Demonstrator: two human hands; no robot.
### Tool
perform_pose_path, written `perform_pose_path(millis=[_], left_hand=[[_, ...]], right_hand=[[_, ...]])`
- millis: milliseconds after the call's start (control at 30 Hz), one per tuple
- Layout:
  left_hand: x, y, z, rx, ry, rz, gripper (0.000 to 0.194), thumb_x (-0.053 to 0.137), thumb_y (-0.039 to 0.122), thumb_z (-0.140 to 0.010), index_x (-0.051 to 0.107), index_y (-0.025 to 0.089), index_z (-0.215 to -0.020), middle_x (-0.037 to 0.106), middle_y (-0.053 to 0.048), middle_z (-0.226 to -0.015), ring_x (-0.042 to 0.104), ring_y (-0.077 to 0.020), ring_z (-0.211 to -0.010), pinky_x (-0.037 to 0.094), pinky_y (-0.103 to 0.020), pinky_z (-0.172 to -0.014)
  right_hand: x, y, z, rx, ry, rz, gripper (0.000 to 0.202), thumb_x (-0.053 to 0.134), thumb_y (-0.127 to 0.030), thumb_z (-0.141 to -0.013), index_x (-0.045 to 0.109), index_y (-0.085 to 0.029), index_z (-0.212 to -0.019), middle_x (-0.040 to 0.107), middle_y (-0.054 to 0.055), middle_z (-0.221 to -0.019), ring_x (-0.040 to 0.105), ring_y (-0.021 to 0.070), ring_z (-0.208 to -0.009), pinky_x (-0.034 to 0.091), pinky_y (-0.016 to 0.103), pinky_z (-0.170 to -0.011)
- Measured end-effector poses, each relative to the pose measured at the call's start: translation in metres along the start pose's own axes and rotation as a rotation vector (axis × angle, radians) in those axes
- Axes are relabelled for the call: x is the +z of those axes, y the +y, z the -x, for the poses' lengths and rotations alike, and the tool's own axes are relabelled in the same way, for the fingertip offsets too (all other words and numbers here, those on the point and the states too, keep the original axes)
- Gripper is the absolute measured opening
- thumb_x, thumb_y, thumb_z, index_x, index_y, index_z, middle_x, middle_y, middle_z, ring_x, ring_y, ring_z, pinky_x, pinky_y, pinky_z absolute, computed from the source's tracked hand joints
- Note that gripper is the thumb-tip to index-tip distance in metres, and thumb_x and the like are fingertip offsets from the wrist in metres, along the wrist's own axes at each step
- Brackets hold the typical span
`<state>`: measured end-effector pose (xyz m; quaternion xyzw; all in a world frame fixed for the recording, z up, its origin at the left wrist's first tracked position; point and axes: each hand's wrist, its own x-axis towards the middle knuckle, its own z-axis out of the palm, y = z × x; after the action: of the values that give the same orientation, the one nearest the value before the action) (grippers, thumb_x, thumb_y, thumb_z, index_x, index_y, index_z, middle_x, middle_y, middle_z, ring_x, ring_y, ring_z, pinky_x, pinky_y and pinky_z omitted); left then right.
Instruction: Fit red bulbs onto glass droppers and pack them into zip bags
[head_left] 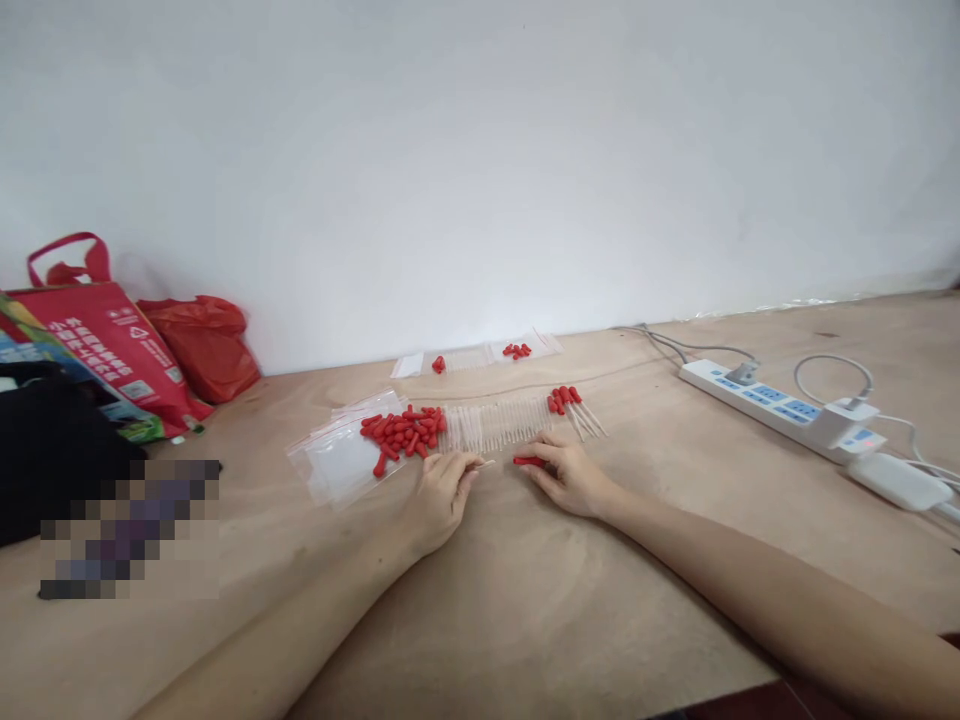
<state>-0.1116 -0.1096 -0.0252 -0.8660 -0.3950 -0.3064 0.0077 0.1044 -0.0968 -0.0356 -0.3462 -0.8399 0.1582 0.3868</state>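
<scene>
My left hand [448, 490] is closed on a thin clear dropper tube, and its pale end [487, 463] sticks out toward the right. Opposite it, my right hand [566, 475] pinches a red rubber bulb [528, 461], its open end facing the tube with a small gap between them. Beyond the hands lies a row of clear dropper tubes [510, 422]. A pile of loose red bulbs [405, 432] rests left of that row, partly on clear zip bags [341, 460]. Several droppers with red bulbs fitted [574, 405] lie at the row's right end.
Near the wall, flat bags [472, 358] hold more tubes and red bulbs. A white power strip [772, 400] with plugs and cables is at the right. A red shopping bag [112, 340], a red plastic bag [199, 345] and a black bag [64, 460] stand left.
</scene>
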Motion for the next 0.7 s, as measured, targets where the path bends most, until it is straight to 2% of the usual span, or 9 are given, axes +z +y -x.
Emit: perform_pose_path(millis=[200,467,700], left_hand=[[0.001,0.000,-0.003,0.036,0.018,0.019,0.014,0.039,0.019,-0.087,0.053,0.019,-0.085,0.064,-0.001,-0.080,0.058,-0.0154,-0.075,0.037,-0.032,-0.076],[0.003,-0.002,-0.001,0.118,0.066,0.010,0.015,0.040,0.020,-0.087,0.055,0.019,-0.085,0.067,0.000,-0.077,0.059,-0.0132,-0.070,0.033,-0.033,-0.080],[-0.001,0.001,-0.001,0.175,0.092,0.031,0.015,0.042,0.019,-0.087,0.057,0.019,-0.086,0.068,0.001,-0.075,0.060,-0.0115,-0.066,0.029,-0.034,-0.079]], right_hand=[[0.008,-0.003,-0.002,-0.041,-0.033,-0.020,0.018,0.047,-0.018,-0.081,0.060,-0.019,-0.093,0.057,0.007,-0.087,0.054,0.0144,-0.078,0.046,0.028,-0.070],[0.006,-0.010,-0.002,-0.054,-0.022,-0.036,0.017,0.046,-0.017,-0.082,0.060,-0.018,-0.091,0.058,0.007,-0.085,0.054,0.0141,-0.077,0.045,0.027,-0.069],[0.010,-0.008,-0.003,-0.118,-0.022,-0.083,0.018,0.046,-0.023,-0.084,0.061,-0.018,-0.089,0.061,0.006,-0.081,0.056,0.0135,-0.074,0.046,0.026,-0.068]])
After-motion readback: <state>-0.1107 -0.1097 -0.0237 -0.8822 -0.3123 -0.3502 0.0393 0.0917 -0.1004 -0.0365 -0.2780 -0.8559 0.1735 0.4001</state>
